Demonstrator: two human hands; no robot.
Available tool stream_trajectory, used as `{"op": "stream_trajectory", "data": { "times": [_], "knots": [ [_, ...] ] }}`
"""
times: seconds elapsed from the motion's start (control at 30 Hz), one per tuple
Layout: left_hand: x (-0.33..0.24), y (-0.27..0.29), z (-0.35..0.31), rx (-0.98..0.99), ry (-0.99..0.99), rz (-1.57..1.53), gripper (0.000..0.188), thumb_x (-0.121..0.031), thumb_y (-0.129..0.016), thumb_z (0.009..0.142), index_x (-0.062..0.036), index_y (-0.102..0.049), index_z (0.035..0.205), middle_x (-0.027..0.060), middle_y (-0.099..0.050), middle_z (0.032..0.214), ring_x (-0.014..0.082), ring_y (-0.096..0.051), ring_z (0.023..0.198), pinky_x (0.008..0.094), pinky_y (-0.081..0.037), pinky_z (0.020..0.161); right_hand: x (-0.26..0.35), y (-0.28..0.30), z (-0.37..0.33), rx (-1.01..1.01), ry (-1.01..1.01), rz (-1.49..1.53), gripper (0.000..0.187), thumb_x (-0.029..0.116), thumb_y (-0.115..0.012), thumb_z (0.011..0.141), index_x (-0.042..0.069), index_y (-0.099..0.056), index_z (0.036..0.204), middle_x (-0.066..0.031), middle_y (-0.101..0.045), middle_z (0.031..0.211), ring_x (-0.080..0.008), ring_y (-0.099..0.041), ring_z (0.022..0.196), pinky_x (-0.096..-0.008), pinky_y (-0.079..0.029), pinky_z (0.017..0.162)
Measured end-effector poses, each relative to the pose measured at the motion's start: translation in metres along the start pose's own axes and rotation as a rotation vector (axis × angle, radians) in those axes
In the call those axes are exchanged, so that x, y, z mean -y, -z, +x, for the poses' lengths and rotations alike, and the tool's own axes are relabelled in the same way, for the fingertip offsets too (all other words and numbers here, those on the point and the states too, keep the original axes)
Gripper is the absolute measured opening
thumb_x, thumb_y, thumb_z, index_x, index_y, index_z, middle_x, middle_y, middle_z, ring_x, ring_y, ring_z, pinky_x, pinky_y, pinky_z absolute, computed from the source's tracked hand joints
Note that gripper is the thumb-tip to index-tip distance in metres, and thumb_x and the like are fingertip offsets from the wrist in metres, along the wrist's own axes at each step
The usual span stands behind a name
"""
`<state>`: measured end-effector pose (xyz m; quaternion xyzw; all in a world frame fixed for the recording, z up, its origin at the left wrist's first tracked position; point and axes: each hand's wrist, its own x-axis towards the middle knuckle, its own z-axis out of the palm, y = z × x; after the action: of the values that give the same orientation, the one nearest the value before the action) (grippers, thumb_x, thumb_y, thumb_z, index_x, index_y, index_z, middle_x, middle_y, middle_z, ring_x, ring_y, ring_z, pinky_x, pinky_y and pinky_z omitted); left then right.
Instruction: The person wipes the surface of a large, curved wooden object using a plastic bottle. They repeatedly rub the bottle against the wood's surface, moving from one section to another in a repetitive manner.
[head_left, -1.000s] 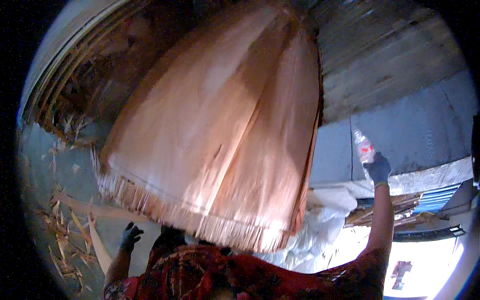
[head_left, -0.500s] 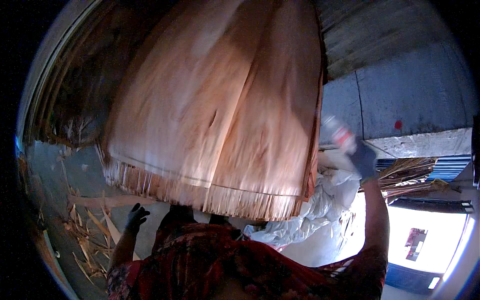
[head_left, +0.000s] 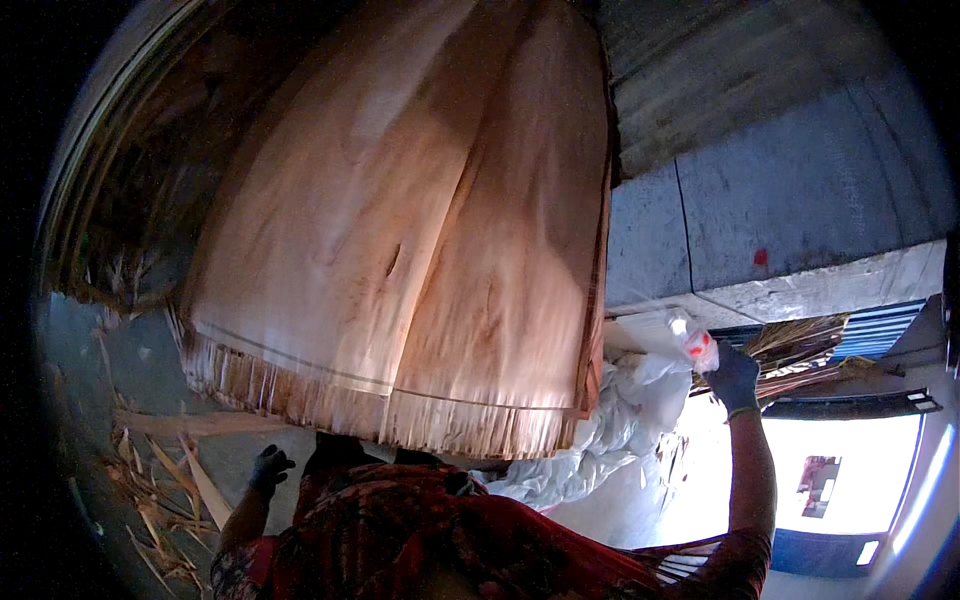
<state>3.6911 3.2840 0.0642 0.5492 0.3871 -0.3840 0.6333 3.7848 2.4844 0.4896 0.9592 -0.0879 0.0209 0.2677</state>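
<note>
The right hand [head_left: 735,382], in a dark grey glove, is closed around a clear plastic bottle with red markings [head_left: 699,350], right of centre in the frame. The left hand [head_left: 269,469], gloved alike, is empty at lower left, fingers loosely curled; the two hands are well apart.

As for progress, the bottle is in hand and not yet set down; whether it is full or empty cannot be told. The broad stack of thin, reddish-tan wood sheets [head_left: 330,230] is already piled through the centre, its lower edge frayed, with neither hand on it. Whether more sheets are due there does not show. Pale, pointed wood splinters [head_left: 168,490] remain uncollected at lower left, and crumpled whitish plastic sheeting [head_left: 622,415] lies right of the stack.
</note>
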Motion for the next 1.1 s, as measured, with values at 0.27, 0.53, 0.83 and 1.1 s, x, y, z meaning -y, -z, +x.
{"op": "stream_trajectory", "data": {
  "times": [0.27, 0.53, 0.83, 1.1],
  "knots": [
    [-0.045, -0.079, 0.01, 0.126, -0.199, 0.025, 0.064, -0.014, -0.063, 0.077, -0.0011, -0.031, 0.131, 0.0086, -0.061, 0.083, 0.0215, -0.064, 0.069, 0.026, -0.042, 0.046, -0.025, 0.044, 0.058, -0.085, -0.326, -0.06, 0.05, 0.035, -0.069, 0.063, 0.006, -0.055, 0.102, -0.0156, -0.062, 0.088, -0.0316, -0.06, 0.081, -0.0408, -0.048, 0.068],
    [-0.121, -0.334, -0.074, 0.566, -0.18, 0.262, 0.072, -0.023, -0.059, 0.083, -0.0048, -0.014, 0.137, 0.0126, -0.048, 0.121, 0.0186, -0.045, 0.112, 0.0344, -0.035, 0.093, 0.12, -0.029, -0.05, 0.045, 0.029, 0.645, 0.046, 0.039, -0.068, 0.064, 0.01, -0.055, 0.097, -0.0109, -0.062, 0.082, -0.0306, -0.061, 0.07, -0.0404, -0.047, 0.065],
    [-0.113, -0.479, -0.095, 0.615, -0.044, -0.319, 0.035, -0.025, -0.064, 0.079, -0.0111, -0.046, 0.107, 0.0065, -0.055, 0.103, 0.0204, -0.056, 0.094, 0.0353, -0.05, 0.076, 0.232, -0.05, -0.109, 0.272, 0.269, 0.766, 0.049, 0.036, -0.065, 0.066, 0.006, -0.047, 0.101, -0.0124, -0.058, 0.085, -0.0297, -0.059, 0.075, -0.0431, -0.045, 0.062],
    [-0.091, -0.468, -0.071, 0.729, -0.325, -0.248, 0.041, -0.015, -0.067, 0.076, -0.0094, -0.047, 0.112, 0.0047, -0.054, 0.105, 0.0203, -0.054, 0.096, 0.0348, -0.045, 0.084, 0.253, -0.1, -0.131, 0.85, 0.022, 1.866, 0.074, 0.026, -0.079, 0.061, -0.003, -0.041, 0.118, -0.0129, -0.056, 0.098, -0.0191, -0.056, 0.087, -0.0299, -0.045, 0.079]
  ]
}}
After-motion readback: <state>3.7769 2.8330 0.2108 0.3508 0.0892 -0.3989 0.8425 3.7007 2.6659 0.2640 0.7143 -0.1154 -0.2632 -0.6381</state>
